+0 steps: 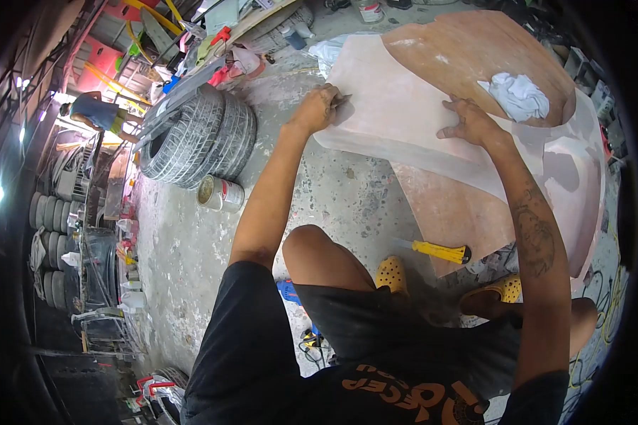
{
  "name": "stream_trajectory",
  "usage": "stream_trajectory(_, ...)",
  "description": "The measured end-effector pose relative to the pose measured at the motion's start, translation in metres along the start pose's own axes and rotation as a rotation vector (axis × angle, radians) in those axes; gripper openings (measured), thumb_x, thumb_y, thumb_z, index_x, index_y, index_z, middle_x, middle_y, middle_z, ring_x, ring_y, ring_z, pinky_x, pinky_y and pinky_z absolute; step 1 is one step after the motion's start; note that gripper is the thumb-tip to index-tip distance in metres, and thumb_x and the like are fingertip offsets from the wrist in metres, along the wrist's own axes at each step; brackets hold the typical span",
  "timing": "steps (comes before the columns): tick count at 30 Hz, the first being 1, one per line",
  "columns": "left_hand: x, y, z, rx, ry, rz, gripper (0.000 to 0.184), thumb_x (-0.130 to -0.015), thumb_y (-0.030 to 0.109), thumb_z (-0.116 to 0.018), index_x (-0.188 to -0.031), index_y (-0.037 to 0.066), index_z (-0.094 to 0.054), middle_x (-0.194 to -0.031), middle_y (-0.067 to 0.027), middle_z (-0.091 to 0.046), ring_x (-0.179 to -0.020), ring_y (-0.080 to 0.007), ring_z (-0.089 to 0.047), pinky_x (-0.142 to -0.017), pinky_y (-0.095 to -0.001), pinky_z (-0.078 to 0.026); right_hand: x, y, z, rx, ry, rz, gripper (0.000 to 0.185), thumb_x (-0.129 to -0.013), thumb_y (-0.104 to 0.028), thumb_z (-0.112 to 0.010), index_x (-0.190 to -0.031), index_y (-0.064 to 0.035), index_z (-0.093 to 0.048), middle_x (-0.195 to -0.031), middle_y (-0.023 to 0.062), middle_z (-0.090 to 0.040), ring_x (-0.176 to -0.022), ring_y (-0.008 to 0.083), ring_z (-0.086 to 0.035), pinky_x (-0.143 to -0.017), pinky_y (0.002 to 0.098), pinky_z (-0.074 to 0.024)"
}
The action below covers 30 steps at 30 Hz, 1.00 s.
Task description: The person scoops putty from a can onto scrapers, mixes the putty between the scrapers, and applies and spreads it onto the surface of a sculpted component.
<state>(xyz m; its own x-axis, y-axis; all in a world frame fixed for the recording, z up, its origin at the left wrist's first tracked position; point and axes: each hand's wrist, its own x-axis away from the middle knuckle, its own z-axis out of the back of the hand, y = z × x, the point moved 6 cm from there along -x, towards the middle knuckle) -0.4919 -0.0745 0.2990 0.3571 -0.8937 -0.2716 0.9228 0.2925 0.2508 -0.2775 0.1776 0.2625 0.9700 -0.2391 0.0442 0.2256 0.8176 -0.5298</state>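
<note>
A large pale, dusty panel (pixel 404 99) lies low in front of me, with bare brownish areas. My left hand (pixel 316 110) is closed at its left edge, fingers curled round a small dark flat piece (pixel 344 100) whose kind I cannot make out. On the panel's surface, further right, rests my right hand (pixel 471 122), its fingers spread and nothing in them. A crumpled white cloth (pixel 517 97) sits on the brown area beyond it. Nearer my feet, a yellow utility knife (pixel 441 251) lies by the brown lower sheet (pixel 446 212).
Two dusty tires (pixel 198 134) stand to the left, with a paint can (pixel 220 193) beside them on the stained concrete floor (pixel 333 191). A blue power tool (pixel 288 291) is near my leg. Another person (pixel 96 113) stands far left. Cables (pixel 606 304) lie at right.
</note>
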Motion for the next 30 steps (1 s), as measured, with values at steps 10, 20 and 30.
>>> stream_trajectory(10, 0.063, 0.058, 0.025, 0.101, -0.026, -0.143, 0.036, -0.068, -0.014, -0.053, -0.101, -0.003, -0.061, -0.106, -0.019, -0.064, -0.104, -0.0397, -0.061, -0.088, -0.0425, -0.051, 0.001, -0.003, 0.003, 0.0, -0.017, -0.021, 0.088, -0.069, -0.033, -0.088, -0.139, 0.0054, -0.052, -0.146, 0.0249, -0.046, -0.138, 0.0373, -0.04, -0.115, 0.0397, -0.0346)
stream_trajectory(20, 0.019, 0.012, 0.033, 0.01, -0.01, -0.001, 0.039, -0.072, -0.007, -0.056, -0.11, -0.001, -0.062, -0.108, -0.0202, -0.063, -0.107, -0.0399, -0.059, -0.094, -0.0435, -0.048, 0.001, 0.0, 0.003, -0.035, 0.015, -0.011, 0.089, -0.068, -0.032, -0.089, -0.14, 0.005, -0.051, -0.146, 0.0252, -0.046, -0.14, 0.0368, -0.039, -0.116, 0.0391, -0.0335)
stream_trajectory(30, 0.01, 0.012, 0.003, 0.007, 0.007, -0.045, 0.036, -0.069, -0.008, -0.06, -0.103, 0.001, -0.064, -0.104, -0.0166, -0.067, -0.098, -0.0402, -0.06, -0.091, -0.0425, -0.047, -0.001, 0.003, 0.001, -0.031, -0.006, -0.042, 0.088, -0.068, -0.032, -0.088, -0.14, 0.0033, -0.052, -0.143, 0.0257, -0.048, -0.138, 0.0367, -0.041, -0.115, 0.0391, -0.036)
